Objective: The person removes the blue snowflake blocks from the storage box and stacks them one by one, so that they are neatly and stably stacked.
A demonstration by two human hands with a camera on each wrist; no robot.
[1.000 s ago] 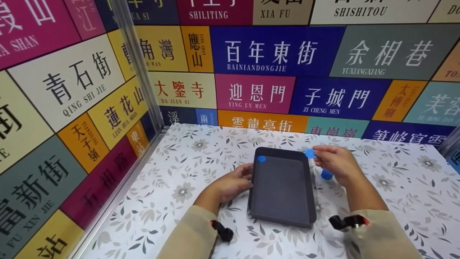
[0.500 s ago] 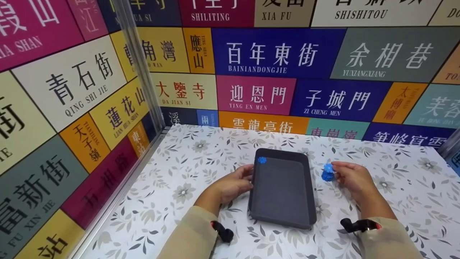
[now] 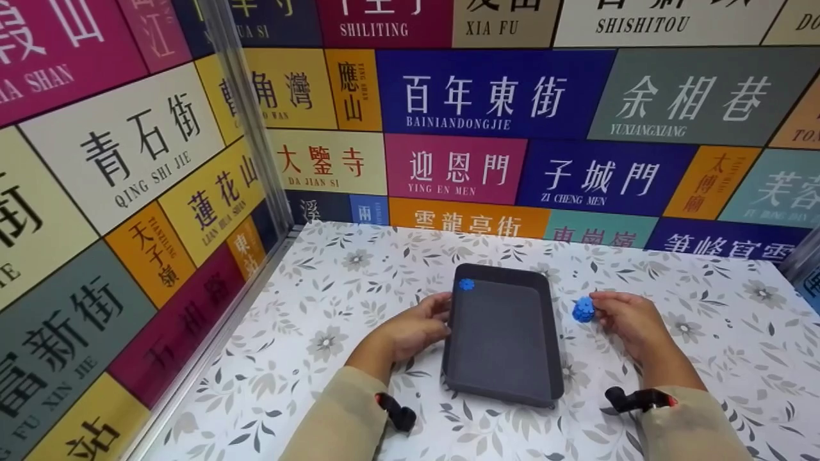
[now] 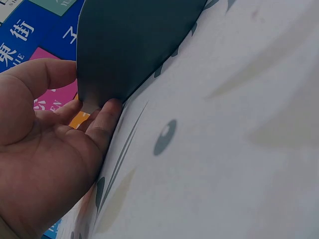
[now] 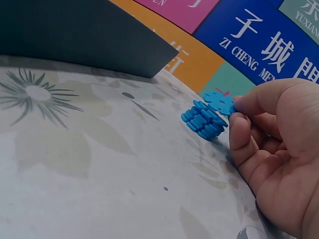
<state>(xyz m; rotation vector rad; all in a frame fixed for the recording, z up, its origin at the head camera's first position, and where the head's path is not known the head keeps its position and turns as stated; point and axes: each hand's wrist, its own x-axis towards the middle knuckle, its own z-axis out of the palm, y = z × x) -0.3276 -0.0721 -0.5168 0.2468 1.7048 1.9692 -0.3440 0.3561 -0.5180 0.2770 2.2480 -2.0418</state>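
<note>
A dark grey rectangular tray (image 3: 503, 339) lies on the table, with one blue flower-shaped plastic disc (image 3: 466, 284) at its far left inner corner. My left hand (image 3: 410, 330) touches the tray's left wall with thumb and fingers; the left wrist view shows the fingertips (image 4: 113, 105) low against that wall. To the right of the tray stands a small stack of blue flower-shaped discs (image 5: 203, 121). Over the stack's top, my right hand (image 3: 631, 320) pinches one blue disc (image 5: 219, 102) between thumb and forefinger. In the right wrist view this disc slightly overhangs the pile.
White cloth with grey leaves and flowers covers the table (image 3: 320, 384). Behind it rises a back wall (image 3: 487, 89) of coloured panels with lettering. A similar side wall (image 3: 141, 269) stands at the left, with a clear corner strip (image 3: 256, 128) between them.
My right hand has moved from the tray's far right rim, rightward and down to the stack, with a blue disc between its fingers. My left hand and the tray have stayed put.
</note>
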